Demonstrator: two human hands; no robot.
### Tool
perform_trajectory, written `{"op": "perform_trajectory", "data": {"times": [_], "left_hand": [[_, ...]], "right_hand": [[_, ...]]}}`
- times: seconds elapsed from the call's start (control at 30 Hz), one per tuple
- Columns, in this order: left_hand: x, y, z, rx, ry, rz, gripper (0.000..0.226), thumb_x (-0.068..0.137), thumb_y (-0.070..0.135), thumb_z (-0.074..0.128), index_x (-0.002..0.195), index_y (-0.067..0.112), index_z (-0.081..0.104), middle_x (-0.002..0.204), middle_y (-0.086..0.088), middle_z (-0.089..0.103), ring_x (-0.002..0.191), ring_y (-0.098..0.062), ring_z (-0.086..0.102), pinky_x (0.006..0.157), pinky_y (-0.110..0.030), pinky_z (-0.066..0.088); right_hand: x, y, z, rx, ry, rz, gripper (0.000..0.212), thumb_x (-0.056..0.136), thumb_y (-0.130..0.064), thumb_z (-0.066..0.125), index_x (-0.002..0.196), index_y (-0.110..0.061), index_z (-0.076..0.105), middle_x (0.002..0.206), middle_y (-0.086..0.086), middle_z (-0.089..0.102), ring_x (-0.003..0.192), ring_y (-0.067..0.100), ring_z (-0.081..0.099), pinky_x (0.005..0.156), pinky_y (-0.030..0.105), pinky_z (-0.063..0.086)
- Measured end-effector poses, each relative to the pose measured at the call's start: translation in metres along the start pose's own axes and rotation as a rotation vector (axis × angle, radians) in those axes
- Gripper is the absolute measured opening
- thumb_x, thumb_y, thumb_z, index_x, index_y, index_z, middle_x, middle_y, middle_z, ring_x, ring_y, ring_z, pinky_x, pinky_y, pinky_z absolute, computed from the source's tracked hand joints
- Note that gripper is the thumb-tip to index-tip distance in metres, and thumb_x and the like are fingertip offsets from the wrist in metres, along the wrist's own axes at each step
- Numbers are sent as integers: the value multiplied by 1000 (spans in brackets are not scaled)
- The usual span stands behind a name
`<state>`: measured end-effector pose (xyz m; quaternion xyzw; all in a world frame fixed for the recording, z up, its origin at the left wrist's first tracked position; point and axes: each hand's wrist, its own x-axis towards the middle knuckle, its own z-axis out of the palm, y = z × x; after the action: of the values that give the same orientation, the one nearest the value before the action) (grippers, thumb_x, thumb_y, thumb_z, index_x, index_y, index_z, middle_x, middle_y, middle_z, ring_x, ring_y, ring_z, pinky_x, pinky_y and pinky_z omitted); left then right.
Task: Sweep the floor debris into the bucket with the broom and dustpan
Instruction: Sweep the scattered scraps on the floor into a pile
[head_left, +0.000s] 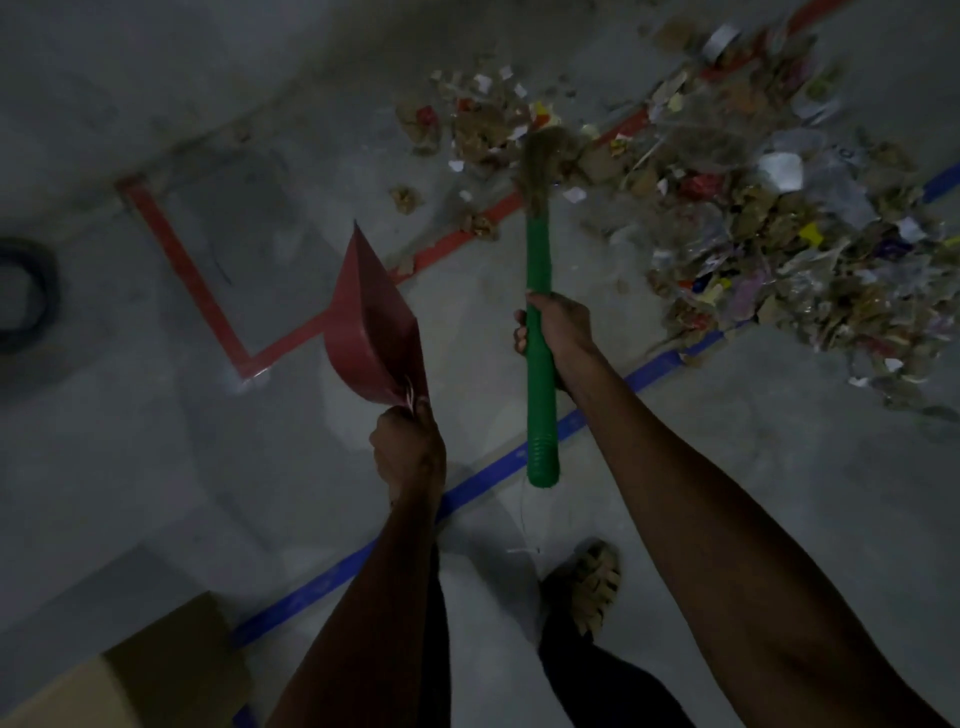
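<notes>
At nine o'clock a dark ring (21, 293) is seen on the grey floor (156, 467), and at seven o'clock a cardboard box (130, 675). A red dustpan (371, 322), deep-scooped and tilted with its edge pointing to twelve, is gripped at its handle by the clenched left hand (408, 449). A red tape line (179, 260) is laid behind it, a blue tape line (467, 488) below. The broom (540, 312), green-handled with brownish bristles, is grasped mid-handle by the right hand (553, 327); its bristles are set among the debris (753, 234). That heap of brown scraps, clear plastic and coloured paper is spread from twelve to three o'clock. A sandalled foot (592, 587) is seen at six.
</notes>
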<state>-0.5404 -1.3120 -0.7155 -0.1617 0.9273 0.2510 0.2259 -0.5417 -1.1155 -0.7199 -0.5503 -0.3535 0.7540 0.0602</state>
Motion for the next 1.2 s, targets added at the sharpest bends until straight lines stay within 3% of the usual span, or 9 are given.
{"op": "perform_trajectory", "data": {"times": [0.1,0.27,0.43,0.67,0.83,0.97,1.1,1.2], "left_hand": [[27,-9,-21,11,-3,-15,37,100,40,51,83,7,60,90,-15,65,78,-29,57,68,-32,41],[79,-22,-54,63,27,5,43,99,43,50,85,4,63,88,-17,67,82,-35,64,67,-36,48],[116,-25,-76,81,59,46,41,99,42,52,86,6,65,87,-15,67,81,-33,65,65,-32,46],[119,-30,-77,72,17,59,40,99,41,52,87,4,63,89,-17,66,83,-35,63,68,-35,46],[100,-36,-68,13,-1,60,38,99,40,52,80,8,59,79,-10,62,78,-31,63,64,-32,44],[82,-43,-58,27,0,86,40,98,42,53,78,8,59,83,-13,65,79,-33,64,64,-32,44],[63,-46,-51,31,-16,71,42,98,41,53,76,6,60,81,-14,65,78,-34,63,67,-35,48],[48,-43,-46,55,-43,78,40,99,40,52,81,5,61,86,-16,65,86,-35,64,69,-35,46]], "right_hand": [[19,28,59,-194,-28,-52,10,94,-11,64,99,-3,65,78,14,63,44,17,52,42,26,47],[38,64,132,-573,-83,-131,21,92,-16,65,108,-3,63,86,16,67,48,20,60,43,27,50],[56,84,148,-776,-130,14,25,90,-17,70,109,-3,61,89,16,68,55,23,63,42,25,49],[55,119,86,-495,125,94,25,91,-16,67,108,4,66,81,17,66,50,23,59,45,27,49],[47,130,37,-222,392,90,17,92,-15,66,85,-1,63,69,14,61,44,23,55,47,29,49],[37,125,-4,-84,514,16,14,94,-15,63,89,-4,58,72,13,57,41,20,53,49,31,49],[13,111,-22,50,564,-65,11,95,-15,62,92,-5,58,75,13,57,38,17,50,43,26,45],[-17,109,-19,101,454,-111,10,97,-11,59,89,-7,55,65,9,53,38,17,45,41,25,42]]}}
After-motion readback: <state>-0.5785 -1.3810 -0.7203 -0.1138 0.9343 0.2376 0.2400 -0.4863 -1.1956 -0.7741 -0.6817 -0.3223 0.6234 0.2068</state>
